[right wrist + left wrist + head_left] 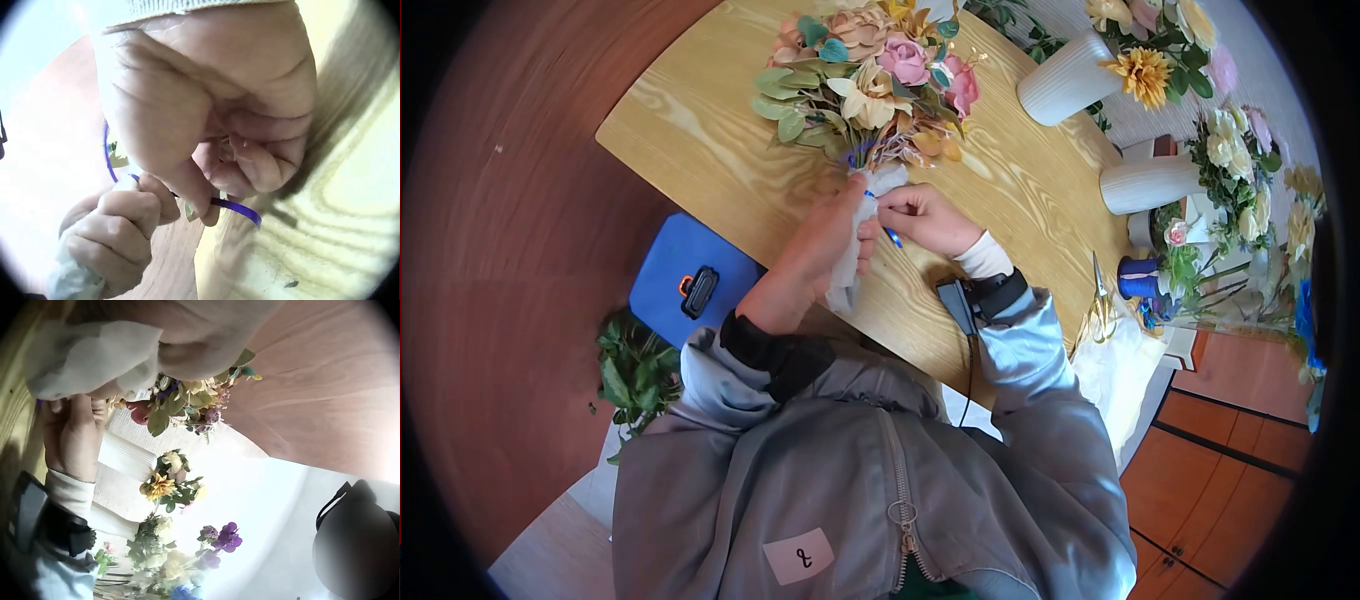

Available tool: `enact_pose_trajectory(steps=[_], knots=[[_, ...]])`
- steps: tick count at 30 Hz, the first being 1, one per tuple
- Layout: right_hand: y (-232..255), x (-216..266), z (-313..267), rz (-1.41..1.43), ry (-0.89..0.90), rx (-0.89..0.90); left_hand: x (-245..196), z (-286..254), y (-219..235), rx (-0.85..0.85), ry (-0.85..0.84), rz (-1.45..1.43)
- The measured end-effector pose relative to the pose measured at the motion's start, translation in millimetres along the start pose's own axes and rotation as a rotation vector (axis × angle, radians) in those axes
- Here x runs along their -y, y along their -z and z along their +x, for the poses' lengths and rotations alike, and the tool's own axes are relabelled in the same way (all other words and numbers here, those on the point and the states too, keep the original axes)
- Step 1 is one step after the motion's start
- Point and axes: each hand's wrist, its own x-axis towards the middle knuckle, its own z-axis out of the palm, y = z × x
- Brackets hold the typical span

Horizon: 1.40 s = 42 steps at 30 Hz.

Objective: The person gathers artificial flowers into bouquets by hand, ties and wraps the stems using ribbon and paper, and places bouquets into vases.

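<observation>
A bouquet of pink, peach and cream flowers (pixel 870 85) lies over the table, its stems wrapped in white paper (pixel 844 285). My left hand (pixel 825 235) curls around that wrapped stem end. Close beside it, my right hand (pixel 935 220) pinches a thin blue-purple ribbon (pixel 240 209) between thumb and forefinger, its other fingers curled in. A loose ribbon tail sticks out past those fingertips. In the right wrist view the ribbon also passes by the left hand (pixel 115 231). More purple ribbon shows at the neck of the bouquet. The wrapping hides most of the stems.
Two white ribbed vases (pixel 1068 80) with flowers lie toward the right side of the table. Gold scissors (pixel 1100 305) and a blue ribbon spool (pixel 1138 277) are at the right edge. A blue stool (pixel 685 265) stands beyond the left edge.
</observation>
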Motion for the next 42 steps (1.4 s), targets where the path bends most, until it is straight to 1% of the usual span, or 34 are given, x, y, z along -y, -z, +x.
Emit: enact_pose_trajectory(steps=[2, 3, 4, 5, 7, 9, 11, 13, 15, 17, 18, 19, 20, 21, 23, 24, 26, 28, 29, 31, 32, 33, 34, 36, 39, 40, 42], knots=[[0, 4, -9, 0.019, -0.082, -0.023, 1, 1, -3, -0.016, 0.009, 0.021], [1, 3, -11, 0.023, -0.08, -0.031, 2, 1, -5, -0.059, -0.006, 0.051], [2, 2, -14, -0.015, -0.071, 0.006, 3, 1, -7, -0.1, -0.021, 0.084], [3, 2, -17, -0.053, -0.06, 0.041, 5, 2, -10, -0.094, -0.017, 0.095], [1, 3, -21, -0.066, -0.036, 0.041, 11, 6, -12, -0.232, -0.12, 0.211], [-1, 5, -26, -0.079, -0.014, 0.05, 16, 8, -9, -0.228, -0.144, 0.248], [-1, 6, -31, 0.004, 0.089, -0.043, 20, 11, -6, -0.227, -0.17, 0.28], [0, 5, -33, 0.0, 0.091, -0.066, 24, 15, -5, -0.222, -0.251, 0.341], [1, 3, -34, -0.006, 0.092, -0.086, 26, 18, -5, -0.235, -0.283, 0.379], [-1, 3, -35, -0.082, 0.1, -0.19, 32, 24, -2, -0.253, -0.316, 0.411], [-1, 5, -37, -0.081, 0.1, -0.183, 37, 30, 2, -0.291, -0.402, 0.498], [-1, 15, -39, -0.26, 0.074, -0.234, 39, 32, 3, -0.327, -0.487, 0.585], [-2, 22, -41, -0.44, 0.048, -0.285, 41, 34, 4, -0.331, -0.487, 0.583], [-4, 27, -41, -0.441, 0.047, -0.282, 43, 36, 5, -0.335, -0.503, 0.575], [-8, 32, -40, -0.644, 0.247, -0.414, 43, 37, 4, -0.34, -0.519, 0.564], [-9, 32, -37, -0.646, 0.247, -0.41, 44, 37, 3, -0.361, -0.527, 0.557], [-13, 31, -32, -0.582, 0.404, -0.512, 45, 39, 3, -0.384, -0.535, 0.546], [-17, 35, -27, -0.572, 0.426, -0.535, 49, 42, 6, -0.438, -0.538, 0.646], [-19, 37, -24, -0.561, 0.449, -0.563, 52, 46, 8, -0.44, -0.539, 0.642], [-22, 34, -17, -0.549, 0.452, -0.579, 55, 50, 9, -0.418, -0.65, 0.623], [-22, 29, -14, -0.467, 0.382, -0.531, 54, 49, 8, -0.421, -0.651, 0.619], [-22, 25, -10, -0.386, 0.311, -0.483, 54, 47, 7, -0.438, -0.604, 0.656], [-24, 24, -7, -0.388, 0.312, -0.479, 51, 43, 4, -0.453, -0.557, 0.694], [-28, 21, 0, -0.059, 0.216, -0.513, 48, 38, 1, -0.474, -0.569, 0.716], [-24, 15, 9, -0.136, 0.258, -0.481, 48, 31, -2, -0.505, -0.601, 0.784], [-24, 21, 8, -0.138, 0.257, -0.48, 49, 29, -2, -0.516, -0.624, 0.83], [-24, 43, 4, -0.346, 0.146, -0.378, 48, 28, -4, -0.509, -0.592, 0.848]])
